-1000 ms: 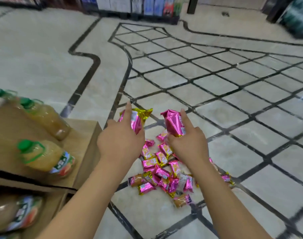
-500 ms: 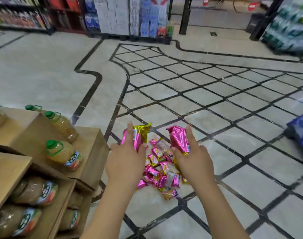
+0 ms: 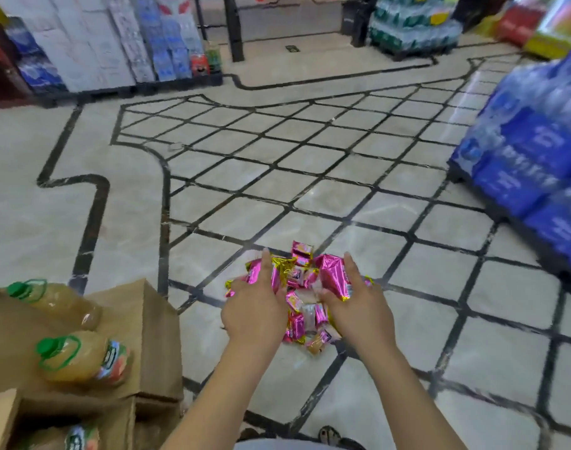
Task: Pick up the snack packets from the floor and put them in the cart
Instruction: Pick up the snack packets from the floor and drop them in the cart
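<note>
My left hand point(image 3: 256, 308) grips a pink and gold snack packet point(image 3: 271, 271), which sticks out above its fingers. In my right hand point(image 3: 359, 306) is a second pink packet point(image 3: 334, 277), held the same way. Both hands hover side by side above a pile of several small pink snack packets point(image 3: 305, 319) lying on the tiled floor. One more packet point(image 3: 302, 250) lies at the pile's far edge. No cart is in view.
Open cardboard boxes point(image 3: 147, 336) with green-capped juice bottles point(image 3: 82, 358) stand at the lower left. Blue-wrapped water packs point(image 3: 537, 164) are stacked at the right. Shelves and stacked goods point(image 3: 115, 43) line the back. My feet point(image 3: 329, 435) show at the bottom edge.
The view has lifted and pulled back from the floor, so the pile looks smaller and farther. Both hands keep hold of their packets.
</note>
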`<control>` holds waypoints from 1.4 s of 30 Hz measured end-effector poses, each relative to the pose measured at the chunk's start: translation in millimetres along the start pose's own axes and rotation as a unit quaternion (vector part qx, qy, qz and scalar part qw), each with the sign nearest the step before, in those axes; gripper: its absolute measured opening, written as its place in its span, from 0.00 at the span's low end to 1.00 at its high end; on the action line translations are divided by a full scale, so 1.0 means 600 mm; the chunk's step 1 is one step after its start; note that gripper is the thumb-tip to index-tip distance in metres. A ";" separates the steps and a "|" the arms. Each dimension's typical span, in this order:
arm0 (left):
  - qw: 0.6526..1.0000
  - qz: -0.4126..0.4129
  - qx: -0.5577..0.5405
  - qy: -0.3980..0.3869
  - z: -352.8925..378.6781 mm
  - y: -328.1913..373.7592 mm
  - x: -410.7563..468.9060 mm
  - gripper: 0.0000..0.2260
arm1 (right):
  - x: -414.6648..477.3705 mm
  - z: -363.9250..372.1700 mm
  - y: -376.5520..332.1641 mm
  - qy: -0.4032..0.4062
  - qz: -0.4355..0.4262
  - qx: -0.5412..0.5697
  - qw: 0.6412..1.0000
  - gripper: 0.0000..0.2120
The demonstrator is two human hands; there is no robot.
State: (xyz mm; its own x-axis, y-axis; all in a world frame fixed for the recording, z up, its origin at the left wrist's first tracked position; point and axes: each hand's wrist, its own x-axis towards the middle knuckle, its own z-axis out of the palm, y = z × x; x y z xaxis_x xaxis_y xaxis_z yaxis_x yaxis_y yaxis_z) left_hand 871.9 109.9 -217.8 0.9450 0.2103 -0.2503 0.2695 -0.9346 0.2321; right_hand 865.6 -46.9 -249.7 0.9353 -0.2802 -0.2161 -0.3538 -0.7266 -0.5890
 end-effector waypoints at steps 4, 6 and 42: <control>0.994 0.106 0.013 -0.020 0.004 0.015 0.009 0.32 | -0.046 -0.009 0.030 0.061 0.098 0.023 0.993 0.35; 0.987 0.157 0.013 -0.035 0.016 0.026 0.005 0.32 | -0.086 -0.009 0.052 0.079 0.155 0.033 0.984 0.33; 0.711 0.641 0.114 -0.267 0.302 0.216 -0.768 0.35 | -0.937 -0.096 0.500 0.400 0.564 0.237 0.682 0.36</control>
State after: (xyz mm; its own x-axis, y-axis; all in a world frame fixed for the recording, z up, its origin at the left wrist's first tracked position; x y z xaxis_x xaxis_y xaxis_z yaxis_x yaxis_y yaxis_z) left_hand 437.7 -160.3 -242.9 0.1655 -0.9378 -0.3051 -0.8438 -0.2948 0.4483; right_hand 233.5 -143.5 -259.8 -0.3016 -0.8838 -0.3576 -0.6243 0.4666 -0.6266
